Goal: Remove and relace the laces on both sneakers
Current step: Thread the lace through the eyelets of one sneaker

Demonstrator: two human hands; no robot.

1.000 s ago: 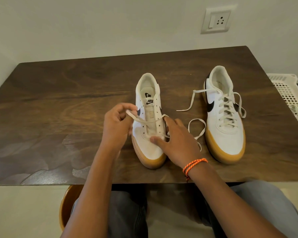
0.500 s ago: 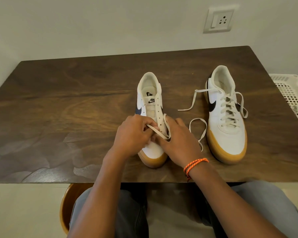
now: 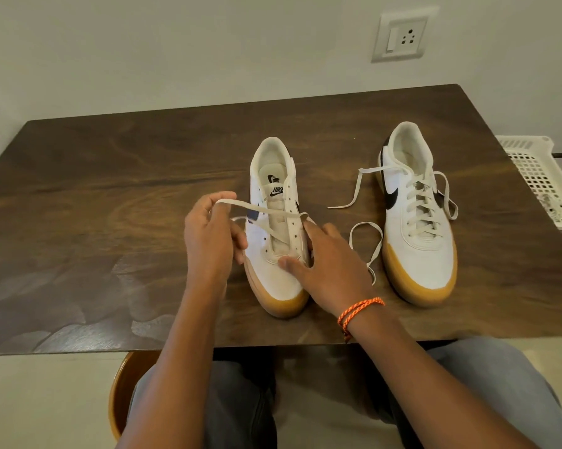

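dark wooden table (image 3: 111, 176), white wall socket (image 3: 401, 35), white perforated basket (image 3: 540, 183) at table's right edge, brown stool (image 3: 122, 390) below

- White basket (image 3: 542, 176) cut off by right edge; contents too small to tell.
- Right hand (image 3: 330, 270) hid near sneaker's (image 3: 275, 241) right side; lace (image 3: 260, 209) path beneath unreadable.
- Left hand's (image 3: 210, 234) fingertips hidden; lace grip unclear.
- Tabletop (image 3: 111, 189) cropped at left.

Setting: home room, likely domestic. Evidence: dark wood-grain table (image 3: 111, 176) against plain painted wall (image 3: 176, 43); wall switch-and-socket plate (image 3: 402, 35); white plastic basket (image 3: 539, 179) beside table; round wooden stool (image 3: 124, 390); pale tiled floor (image 3: 30, 400).
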